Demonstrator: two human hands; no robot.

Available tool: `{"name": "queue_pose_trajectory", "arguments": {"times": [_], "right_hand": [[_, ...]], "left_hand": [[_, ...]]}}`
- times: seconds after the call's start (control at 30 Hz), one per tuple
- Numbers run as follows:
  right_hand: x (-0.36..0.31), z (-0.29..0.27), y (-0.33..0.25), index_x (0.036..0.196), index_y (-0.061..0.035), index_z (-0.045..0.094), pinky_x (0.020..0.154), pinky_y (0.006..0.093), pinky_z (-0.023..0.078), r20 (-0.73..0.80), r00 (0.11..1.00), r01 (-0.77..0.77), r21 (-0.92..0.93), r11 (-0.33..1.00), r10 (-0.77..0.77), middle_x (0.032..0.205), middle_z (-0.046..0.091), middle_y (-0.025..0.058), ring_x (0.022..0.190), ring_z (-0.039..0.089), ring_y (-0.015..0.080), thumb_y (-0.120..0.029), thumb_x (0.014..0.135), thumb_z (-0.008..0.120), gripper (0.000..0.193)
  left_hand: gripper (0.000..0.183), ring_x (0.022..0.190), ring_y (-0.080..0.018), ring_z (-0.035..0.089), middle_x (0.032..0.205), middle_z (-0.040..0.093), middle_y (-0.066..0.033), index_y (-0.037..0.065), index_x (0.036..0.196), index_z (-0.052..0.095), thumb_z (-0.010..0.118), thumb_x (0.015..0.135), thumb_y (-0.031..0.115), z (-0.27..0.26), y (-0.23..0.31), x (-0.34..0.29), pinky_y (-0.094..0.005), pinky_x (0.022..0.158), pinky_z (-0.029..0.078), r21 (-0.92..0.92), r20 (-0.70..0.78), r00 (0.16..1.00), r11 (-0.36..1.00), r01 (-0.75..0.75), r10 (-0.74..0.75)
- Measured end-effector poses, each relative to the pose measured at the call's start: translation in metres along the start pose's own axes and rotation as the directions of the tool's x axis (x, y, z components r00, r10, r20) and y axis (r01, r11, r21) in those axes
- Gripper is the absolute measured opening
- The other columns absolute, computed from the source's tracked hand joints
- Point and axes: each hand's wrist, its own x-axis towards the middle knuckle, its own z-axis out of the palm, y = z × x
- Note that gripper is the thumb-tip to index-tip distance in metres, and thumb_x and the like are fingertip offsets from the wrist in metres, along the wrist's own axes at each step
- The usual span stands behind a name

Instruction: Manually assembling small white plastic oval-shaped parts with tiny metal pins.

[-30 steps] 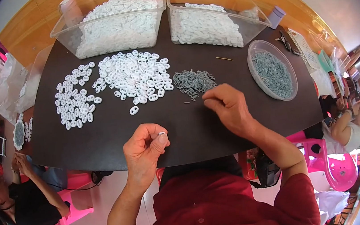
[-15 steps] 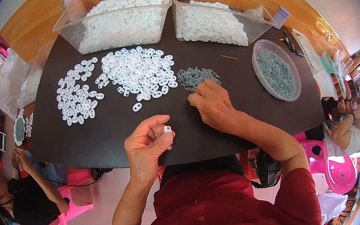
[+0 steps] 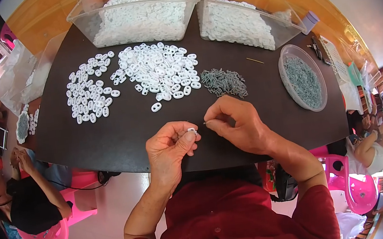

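Between the thumb and fingers of my left hand [image 3: 167, 156] is a small white plastic piece [image 3: 192, 130], mostly covered by the fingertips. My right hand [image 3: 235, 121] is closed in a pinch, a short way to the right of it. A tiny tip of a small grey screw-like piece [image 3: 205, 123] peeks from that pinch. Just beyond my right hand lies a pile of small grey screw-like pieces [image 3: 223, 83]. Farther off, a heap of white oval two-hole pieces [image 3: 159, 70] covers the middle of the dark table [image 3: 122, 140], with a looser group of white oval pieces [image 3: 88, 94] at its left.
Two clear bins [image 3: 143, 37] [image 3: 238, 36] of white pieces stand along the back. At the right is a round clear tub [image 3: 285, 79] of grey pieces, near a thin brass-coloured rod [image 3: 255, 60] and black-handled pliers [image 3: 319, 50]. People sit at both sides.
My right hand has drawn back from the grey pile with a small piece in its pinch, toward my left hand. The view has shifted slightly, and my left fingers have closed further over the white piece.
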Motion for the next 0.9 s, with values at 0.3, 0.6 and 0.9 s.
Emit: {"name": "queue_pose_trajectory", "arguments": {"times": [0.3,0.6,0.9], "right_hand": [[-0.001,0.003,-0.007,0.096,0.0004,0.060,0.072,0.0230,0.047,0.184,0.949,-0.307,0.350,0.885,0.256,0.086,0.059,0.0010,0.079,0.054,0.0060,-0.001,0.085,0.065,0.012],[-0.002,0.006,-0.009,0.094,0.0001,0.060,0.068,0.0223,0.047,0.183,0.945,-0.323,0.383,0.866,0.271,0.083,0.060,0.0013,0.076,0.055,0.0054,-0.003,0.084,0.066,0.012],[-0.002,0.012,-0.007,0.094,-0.0004,0.060,0.072,0.0224,0.049,0.199,0.926,-0.376,0.427,0.822,0.321,0.086,0.061,0.0015,0.080,0.058,0.0062,-0.003,0.084,0.067,0.013]], "left_hand": [[0.013,0.065,-0.0081,0.055,0.079,0.064,-0.0064,-0.002,0.093,0.063,0.065,0.088,0.010,0.002,-0.002,-0.003,-0.0195,0.058,0.045,0.032,0.019,1.000,0.999,0.008,-0.008],[0.012,0.065,-0.0067,0.053,0.079,0.063,-0.0043,-0.001,0.093,0.063,0.065,0.088,0.009,0.001,-0.006,-0.004,-0.0183,0.058,0.043,0.063,0.049,0.999,0.998,-0.026,0.023],[0.011,0.063,-0.0051,0.052,0.077,0.063,-0.0022,-0.001,0.092,0.065,0.065,0.089,0.010,0.005,-0.015,-0.006,-0.0179,0.056,0.043,0.144,0.008,0.989,0.979,-0.145,0.145]]}}
